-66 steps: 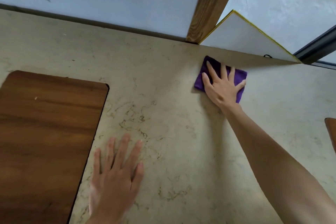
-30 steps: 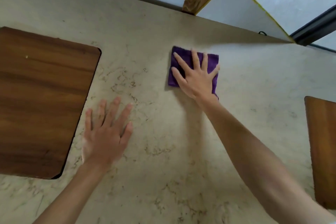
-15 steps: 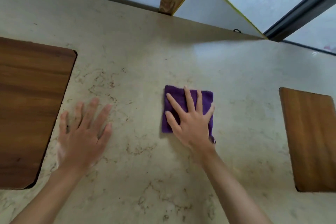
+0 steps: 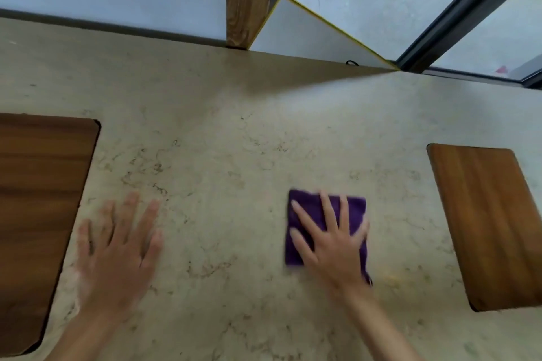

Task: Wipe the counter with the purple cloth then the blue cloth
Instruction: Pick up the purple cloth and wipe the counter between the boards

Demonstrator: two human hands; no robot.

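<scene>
With fingers spread, right hand (image 4: pixel 331 246) pressed flat on purple cloth (image 4: pixel 308 211), lower centre; left hand (image 4: pixel 117 246) open, flat on surface (image 4: pixel 228 155).

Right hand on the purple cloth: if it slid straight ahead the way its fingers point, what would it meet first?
Bare counter lies ahead of the right hand; likely first obstacle is the white yellow-edged board at the back edge.

both hands lie palm down, fingers spread and pointing away from the body. the left hand (image 4: pixel 115 246) rests flat with its forearm angling in from the lower left. the right hand (image 4: pixel 330 243) presses flat too, blurred, its forearm running to the lower right.
</scene>
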